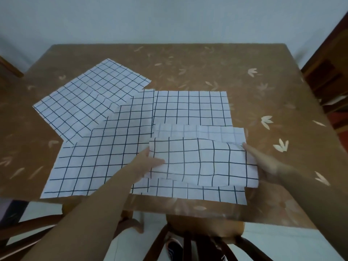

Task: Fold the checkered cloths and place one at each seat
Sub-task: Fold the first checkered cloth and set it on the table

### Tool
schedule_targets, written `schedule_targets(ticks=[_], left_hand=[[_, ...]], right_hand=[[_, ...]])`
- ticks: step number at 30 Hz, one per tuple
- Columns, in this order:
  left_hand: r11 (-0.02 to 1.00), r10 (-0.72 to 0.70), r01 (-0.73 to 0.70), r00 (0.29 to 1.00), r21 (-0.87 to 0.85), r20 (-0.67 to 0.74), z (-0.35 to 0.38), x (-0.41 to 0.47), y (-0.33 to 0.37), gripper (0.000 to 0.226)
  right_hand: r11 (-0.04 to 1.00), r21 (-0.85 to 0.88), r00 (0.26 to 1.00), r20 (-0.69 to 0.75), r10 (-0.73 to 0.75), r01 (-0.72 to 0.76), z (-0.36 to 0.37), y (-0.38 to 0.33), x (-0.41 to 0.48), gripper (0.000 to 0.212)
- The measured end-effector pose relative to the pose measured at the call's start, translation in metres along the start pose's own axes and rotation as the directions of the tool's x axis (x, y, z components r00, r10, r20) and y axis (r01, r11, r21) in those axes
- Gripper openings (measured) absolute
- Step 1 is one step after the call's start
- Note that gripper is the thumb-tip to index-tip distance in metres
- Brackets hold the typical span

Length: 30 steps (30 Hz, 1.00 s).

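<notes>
Head camera is looking down over a brown table covered in a leaf-printed plastic sheet (207,59), where the person is folding the nearest white cloth with a thin black grid (199,162). That cloth is lying at the near right of the table, its near half being lifted and doubled over so the paler underside is showing along the far strip. The left hand (150,162) is pinching the left edge of the raised fold, thumb on top and fingers tucked beneath. The right hand (263,162) is gripping the right edge, fingers mostly hidden under the fabric, so I cannot tell how tightly they are closing.

Three more checkered cloths are lying flat and overlapping: one angled at the far left (90,97), one broad at the near left (98,157), one square behind the fold (192,108).

Judging by the sag and ripple in the lifted panel, the fabric is behaving as thin, light and limp, holding a crease only weakly. It is probably sliding easily on the slick table cover, so taking it at two corners of one edge and keeping it taut seems the sound way to grip.

A wooden chair back (197,240) is showing below the table edge. No brand, label or readable writing is appearing anywhere.
</notes>
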<state>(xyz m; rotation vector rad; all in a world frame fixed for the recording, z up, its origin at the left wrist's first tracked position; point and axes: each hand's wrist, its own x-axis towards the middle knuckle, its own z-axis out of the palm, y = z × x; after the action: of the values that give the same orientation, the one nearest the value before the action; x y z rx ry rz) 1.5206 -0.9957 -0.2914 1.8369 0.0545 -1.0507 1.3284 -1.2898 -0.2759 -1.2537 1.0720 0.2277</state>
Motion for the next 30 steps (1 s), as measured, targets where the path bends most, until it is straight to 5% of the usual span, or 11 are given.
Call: schedule_targets(ticks=[3, 6, 8, 12, 16, 21, 27, 30], left_hand=[[0.995, 0.085, -0.083, 0.995, -0.058, 0.043, 0.002, -0.004, 0.018, 0.085], [0.973, 0.18, -0.174, 0.983, -0.154, 0.024, 0.002, -0.005, 0.035, 0.04], [0.949, 0.205, -0.202, 0.979, -0.242, -0.014, 0.0, 0.0, 0.038, 0.034], [0.991, 0.103, -0.094, 0.99, 0.097, -0.091, 0.004, 0.009, 0.015, 0.076], [0.948, 0.129, -0.087, 0.985, 0.307, -0.118, 0.009, 0.009, -0.004, 0.076], [0.957, 0.142, -0.124, 0.989, 0.261, -0.05, 0.006, 0.009, -0.004, 0.074], [0.954, 0.286, -0.264, 0.944, 0.14, -0.164, -0.002, 0.011, 0.011, 0.072], [0.949, 0.283, -0.253, 0.947, 0.187, -0.155, 0.0, 0.014, 0.009, 0.074]], right_hand=[[1.0, 0.018, 0.999, -0.044, -0.017, 0.018, 0.008, -0.013, 0.0, 0.037], [0.992, 0.069, 0.994, -0.024, -0.107, 0.108, 0.009, -0.033, -0.005, 0.016], [0.973, 0.162, 0.986, -0.01, -0.164, 0.163, 0.006, -0.038, -0.001, 0.017], [0.999, -0.013, 0.994, -0.096, -0.053, 0.052, 0.002, -0.012, 0.019, 0.033], [0.999, -0.043, 0.991, -0.134, 0.014, -0.019, 0.003, 0.002, 0.027, 0.046], [0.999, 0.014, 0.977, -0.213, -0.027, 0.031, 0.005, -0.006, 0.033, 0.052], [0.967, 0.028, 0.946, -0.217, -0.24, 0.251, 0.016, -0.041, 0.016, 0.01], [0.982, 0.031, 0.959, -0.223, -0.177, 0.188, 0.016, -0.037, 0.022, 0.028]])
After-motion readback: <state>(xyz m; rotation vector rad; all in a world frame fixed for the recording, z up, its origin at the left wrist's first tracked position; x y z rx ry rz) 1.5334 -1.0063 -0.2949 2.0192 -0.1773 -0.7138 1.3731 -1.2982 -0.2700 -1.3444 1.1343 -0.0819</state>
